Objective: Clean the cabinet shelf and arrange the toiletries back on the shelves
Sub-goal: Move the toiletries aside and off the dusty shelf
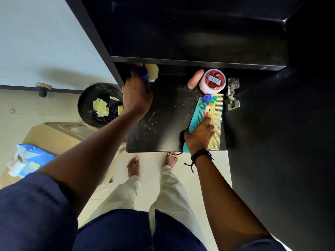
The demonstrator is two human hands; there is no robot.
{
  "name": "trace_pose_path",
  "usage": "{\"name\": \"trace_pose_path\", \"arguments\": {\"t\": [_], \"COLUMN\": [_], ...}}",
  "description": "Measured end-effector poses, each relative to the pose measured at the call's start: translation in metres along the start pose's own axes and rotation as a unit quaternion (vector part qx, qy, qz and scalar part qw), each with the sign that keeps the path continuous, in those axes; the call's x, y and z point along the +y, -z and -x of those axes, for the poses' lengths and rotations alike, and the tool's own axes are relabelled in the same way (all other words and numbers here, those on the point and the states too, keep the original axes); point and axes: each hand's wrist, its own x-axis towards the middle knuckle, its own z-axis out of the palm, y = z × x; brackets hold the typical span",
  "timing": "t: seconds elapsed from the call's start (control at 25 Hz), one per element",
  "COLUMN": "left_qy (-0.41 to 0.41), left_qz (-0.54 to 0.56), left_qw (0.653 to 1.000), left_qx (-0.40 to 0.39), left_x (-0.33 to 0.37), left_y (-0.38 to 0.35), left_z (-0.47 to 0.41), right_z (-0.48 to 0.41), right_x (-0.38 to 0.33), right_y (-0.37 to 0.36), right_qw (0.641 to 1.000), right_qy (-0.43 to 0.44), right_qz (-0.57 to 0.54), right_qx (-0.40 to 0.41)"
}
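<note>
Speckled black shelf [163,120], teal comb [195,120], red-lidded jar [213,81] right, bin [84,104] left.

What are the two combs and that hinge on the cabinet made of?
Teal comb and yellow comb: likely plastic, judging by the uniform bright colour and thin moulded teeth. Hinge: metal, apparently steel, with a silvery sheen and glints.

Left hand [137,95] around blue bottle [143,73], right hand [199,136] around teal comb [194,118], dusty shelf [163,115]

dusty black shelf [159,124], combs [216,124], jar [213,80]
</note>
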Motion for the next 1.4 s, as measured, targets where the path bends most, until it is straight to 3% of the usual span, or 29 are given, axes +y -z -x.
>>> {"name": "trace_pose_path", "arguments": {"t": [0.12, 0.56, 0.84, 1.04, 1.16, 1.28, 1.4], "left_qy": [-0.021, -0.069, -0.08, -0.053, -0.012, 0.079, 0.16], "left_qz": [0.013, 0.028, 0.02, 0.027, 0.101, 0.182, 0.26], "left_qw": [1.0, 0.997, 0.992, 0.987, 0.965, 0.934, 0.91], "left_qx": [0.013, -0.021, -0.098, -0.151, -0.244, -0.296, -0.28], "left_x": [0.006, -0.004, -0.011, -0.03, -0.032, -0.041, -0.051], "left_y": [0.006, 0.018, 0.012, 0.003, 0.004, 0.0, 0.0], "left_z": [0.01, 0.034, 0.044, 0.059, 0.072, 0.079, 0.078], "right_z": [0.005, 0.039, 0.045, 0.049, 0.057, 0.065, 0.067], "right_x": [0.001, -0.005, -0.021, -0.023, -0.022, -0.026, -0.027], "right_y": [0.002, -0.013, -0.017, -0.014, -0.019, -0.022, -0.026], "right_qw": [0.995, 0.968, 0.954, 0.947, 0.937, 0.923, 0.911], "right_qy": [-0.001, -0.065, -0.044, -0.01, 0.019, 0.04, 0.043], "right_qz": [-0.098, -0.242, -0.294, -0.316, -0.333, -0.346, -0.346], "right_qx": [-0.011, -0.032, -0.044, -0.049, -0.103, -0.161, -0.22]}}
